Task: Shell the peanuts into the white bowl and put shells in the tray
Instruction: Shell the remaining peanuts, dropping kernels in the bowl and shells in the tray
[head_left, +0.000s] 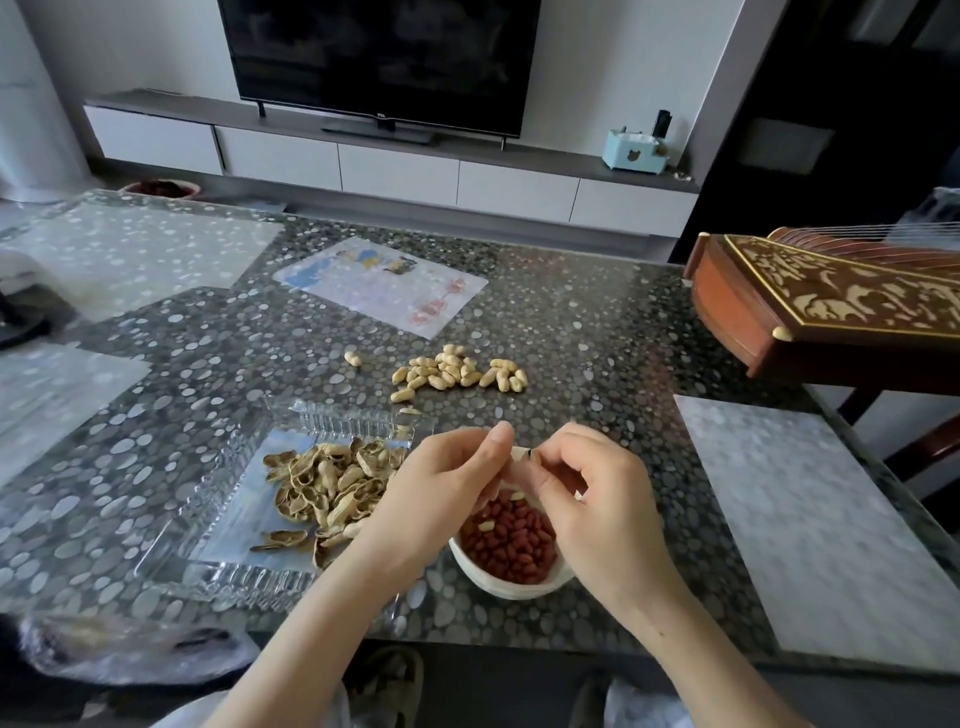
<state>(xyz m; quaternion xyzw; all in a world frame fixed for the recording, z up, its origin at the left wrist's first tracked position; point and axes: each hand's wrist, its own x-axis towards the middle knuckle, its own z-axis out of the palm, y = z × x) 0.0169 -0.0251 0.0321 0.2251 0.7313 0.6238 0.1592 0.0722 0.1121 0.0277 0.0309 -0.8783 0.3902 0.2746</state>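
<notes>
My left hand (441, 486) and my right hand (587, 493) meet above the white bowl (511, 584), both pinching a pale peanut (514, 465) between their fingertips. The bowl holds many red-skinned kernels (511, 538) and a few pale ones. To its left stands a clear glass tray (228, 530) with a heap of empty shells (332, 488). A pile of unshelled peanuts (457, 371) lies farther back on the table, with one stray peanut (353, 357) to its left.
The table has a pebble-patterned glass top (597, 338). A printed sheet (382, 283) lies beyond the peanuts and a pale mat (810, 519) at the right. A carved wooden instrument (826, 301) juts over the right edge. Crumpled plastic (130, 649) lies at the near left.
</notes>
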